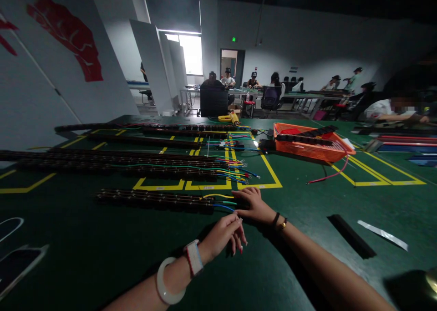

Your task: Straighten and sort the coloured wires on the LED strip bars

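A long dark terminal strip (153, 199) lies on the green table just ahead of me, with yellow, green and blue wires (221, 201) sticking out of its right end. My right hand (252, 205) rests palm down at that wire end, fingers curled over the wires. My left hand (225, 233) hovers just below it, fingers loosely bent and pinched together near the wires; what they hold is too small to tell. A white bangle and a wristband sit on my left wrist.
Several more long strips with coloured wires (136, 160) lie in yellow-taped bays. An orange basket (312, 149) holds strips at the right, with a red wire (329, 174) beside it. A black bar (351, 236) and a white strip (382, 233) lie near right. People sit at far tables.
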Motion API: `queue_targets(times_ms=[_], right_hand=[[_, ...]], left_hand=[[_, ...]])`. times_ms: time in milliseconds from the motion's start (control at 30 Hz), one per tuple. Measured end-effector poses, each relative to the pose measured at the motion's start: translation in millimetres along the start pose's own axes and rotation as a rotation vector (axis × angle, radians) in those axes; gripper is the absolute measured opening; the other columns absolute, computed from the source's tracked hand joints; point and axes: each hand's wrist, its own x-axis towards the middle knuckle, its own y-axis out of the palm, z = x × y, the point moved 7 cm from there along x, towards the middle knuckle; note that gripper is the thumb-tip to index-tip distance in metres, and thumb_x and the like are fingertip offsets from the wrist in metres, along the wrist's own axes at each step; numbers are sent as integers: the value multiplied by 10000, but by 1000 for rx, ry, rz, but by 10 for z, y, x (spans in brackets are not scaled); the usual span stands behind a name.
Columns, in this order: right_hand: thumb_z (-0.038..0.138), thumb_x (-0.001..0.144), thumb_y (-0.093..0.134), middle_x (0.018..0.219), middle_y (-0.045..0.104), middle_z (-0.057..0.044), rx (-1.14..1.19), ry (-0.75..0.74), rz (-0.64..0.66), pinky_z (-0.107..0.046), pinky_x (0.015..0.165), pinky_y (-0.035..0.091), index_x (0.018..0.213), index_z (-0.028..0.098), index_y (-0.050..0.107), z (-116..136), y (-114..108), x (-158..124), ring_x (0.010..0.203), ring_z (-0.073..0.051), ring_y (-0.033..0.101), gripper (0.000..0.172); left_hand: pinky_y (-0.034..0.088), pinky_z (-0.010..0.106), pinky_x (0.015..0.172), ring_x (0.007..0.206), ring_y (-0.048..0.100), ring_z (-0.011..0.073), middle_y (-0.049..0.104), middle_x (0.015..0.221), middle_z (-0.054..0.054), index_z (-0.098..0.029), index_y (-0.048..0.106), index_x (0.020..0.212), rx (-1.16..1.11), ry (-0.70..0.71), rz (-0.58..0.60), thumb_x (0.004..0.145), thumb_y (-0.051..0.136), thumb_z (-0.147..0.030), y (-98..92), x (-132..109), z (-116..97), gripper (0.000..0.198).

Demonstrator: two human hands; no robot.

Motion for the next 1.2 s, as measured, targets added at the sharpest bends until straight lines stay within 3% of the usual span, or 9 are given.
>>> queue_targets(times_ms=[233, 433, 533, 667, 933, 1200], right_hand=[[389, 816, 624, 855, 612, -14, -18, -2, 0, -385, 882, 284, 904, 236, 656, 116, 81, 35, 880, -184, 490, 180], [373, 813, 651, 740, 626, 8, 34, 48, -104, -367, 853, 264, 772, 206, 653, 127, 36, 36, 796, -159, 530, 172], [334, 855, 609, 736, 643, 5, -7, -4, -196, -382, 895, 234, 780, 211, 665, 203, -25, -3, 760, -146, 540, 154], [274, 896, 544, 793, 651, -12, -180, -114, -251, -408, 938, 216, 835, 238, 671, 351, -50, -75, 793, -162, 523, 145], [168, 925, 432, 870, 638, -60, -416, -422, -117, -384, 924, 329, 1099, 195, 604, 609, 47, -174, 814, -186, 516, 246], [331, 886, 496, 969, 639, -68, -224, -340, -199, -400, 912, 336, 1151, 212, 562, 631, -146, -254, 892, -193, 530, 298]], left_hand=[[451, 260, 484, 519, 636, 161, 655, 656, 43, -178, 434, 835, -104, 6, -57, 838, 452, -481, -42, 17, 31, 304], [501, 362, 727, 717, 681, 212, 681, 789, 134, -119, 514, 870, -268, 0, -112, 853, 490, -421, -137, 68, 79, 304], [467, 416, 867, 793, 680, 219, 679, 844, 141, -113, 512, 942, -437, -23, -158, 855, 525, -387, -193, 91, 99, 288], [419, 421, 957, 959, 644, 223, 659, 1023, 168, -108, 532, 1013, -584, -10, -121, 871, 514, -383, -183, 105, 70, 309], [457, 353, 908, 961, 623, 181, 670, 973, 88, -158, 550, 874, -696, 78, -185, 860, 553, -316, -224, 98, 56, 158], [494, 300, 786, 866, 628, 167, 662, 857, 59, -157, 561, 857, -635, 58, -249, 808, 610, -385, -252, 69, 15, 238]])
